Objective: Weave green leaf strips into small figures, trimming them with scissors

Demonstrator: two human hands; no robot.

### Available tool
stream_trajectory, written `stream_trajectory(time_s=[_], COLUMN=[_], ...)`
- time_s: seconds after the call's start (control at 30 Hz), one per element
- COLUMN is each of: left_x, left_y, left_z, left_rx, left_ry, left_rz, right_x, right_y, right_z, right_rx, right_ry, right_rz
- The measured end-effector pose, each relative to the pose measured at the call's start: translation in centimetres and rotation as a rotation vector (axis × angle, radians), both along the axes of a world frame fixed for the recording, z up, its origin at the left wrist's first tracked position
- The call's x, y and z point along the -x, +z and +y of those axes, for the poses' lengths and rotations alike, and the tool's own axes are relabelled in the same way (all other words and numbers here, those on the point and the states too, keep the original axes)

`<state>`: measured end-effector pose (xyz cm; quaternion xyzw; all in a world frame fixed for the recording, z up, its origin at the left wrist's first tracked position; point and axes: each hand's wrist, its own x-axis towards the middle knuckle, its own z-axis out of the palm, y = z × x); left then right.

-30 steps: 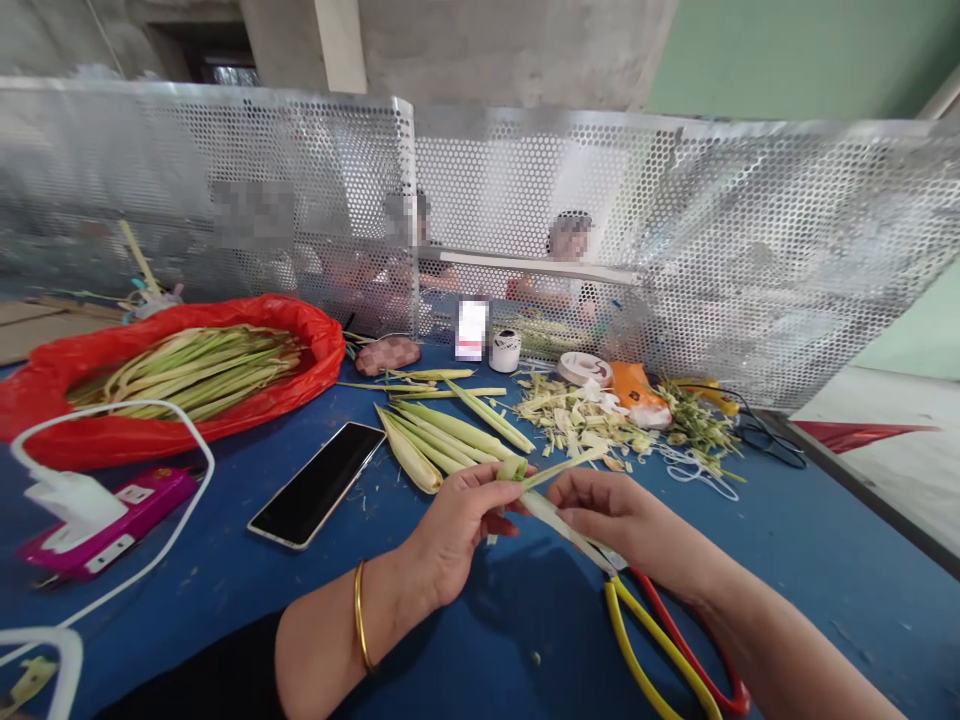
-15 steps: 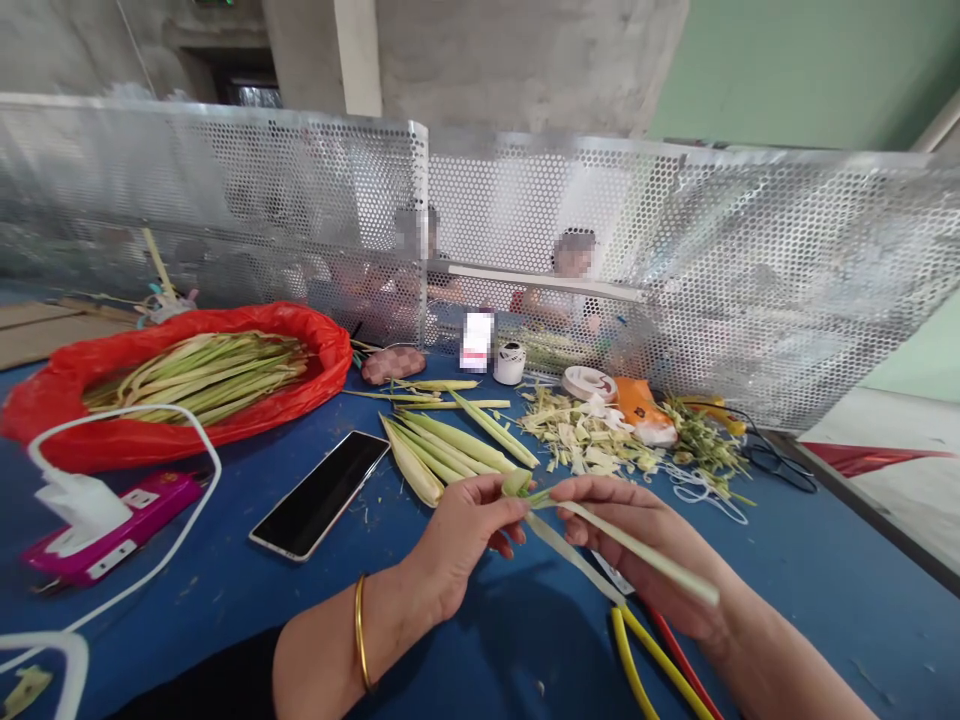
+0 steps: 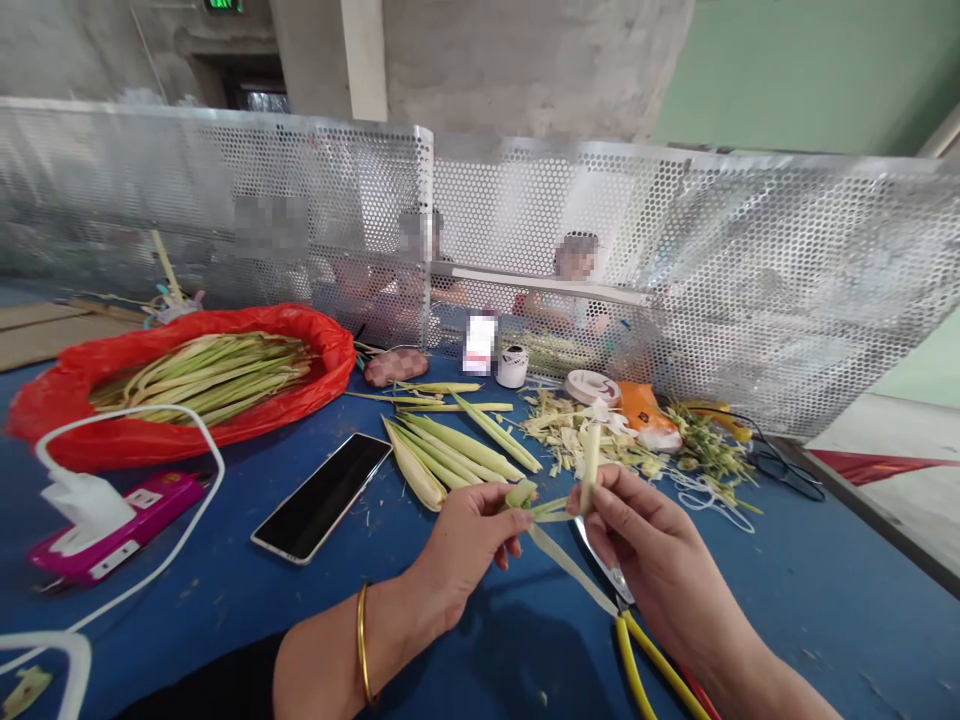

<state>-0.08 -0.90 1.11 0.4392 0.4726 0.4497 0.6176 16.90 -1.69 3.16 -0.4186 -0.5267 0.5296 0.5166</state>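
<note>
My left hand [image 3: 469, 535], with a gold bangle at the wrist, pinches a small pale green leaf bundle [image 3: 520, 493] between thumb and fingers. A loose strip [image 3: 574, 570] hangs from it toward the scissors. My right hand [image 3: 649, 545] is closed on a pale leaf strip [image 3: 592, 465], whose free end points up; thin green strands run between the two hands. Scissors with yellow handles [image 3: 660, 660] lie below, partly behind my right hand. Several green husk leaves [image 3: 450, 450] are fanned out on the blue table beyond my left hand.
Left on the table are a black phone [image 3: 322, 497], a pink power strip [image 3: 120, 530] with a white cable and a red bag [image 3: 330, 345] of leaf strips. Leaf scraps [image 3: 559, 430], a tape roll [image 3: 591, 387] and a white jar [image 3: 512, 367] lie before a perforated metal screen [image 3: 510, 200]. Two people sit behind it.
My right hand has turned, so the strip that slanted down to the right now stands upright. The scissors' blades have come into view. My left hand keeps its pinch.
</note>
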Motion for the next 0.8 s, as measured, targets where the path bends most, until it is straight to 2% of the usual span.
stream_trajectory(time_s=[0.23,0.57,0.8], left_x=[-0.1,-0.2,-0.6], left_y=[-0.4,-0.5,-1.0], left_z=[0.2,0.1,-0.2], left_rx=[0.063,0.018,-0.05], left_ry=[0.105,0.104,0.053], left_rz=[-0.093,-0.075,0.026], right_x=[0.1,0.1,1.0], right_y=[-0.3,-1.3,-1.8], right_z=[0.4,0.9,0.4], right_rx=[0.073,0.107,0.04], right_ry=[-0.079,-0.11,-0.125], right_rz=[-0.35,-0.365,-0.335])
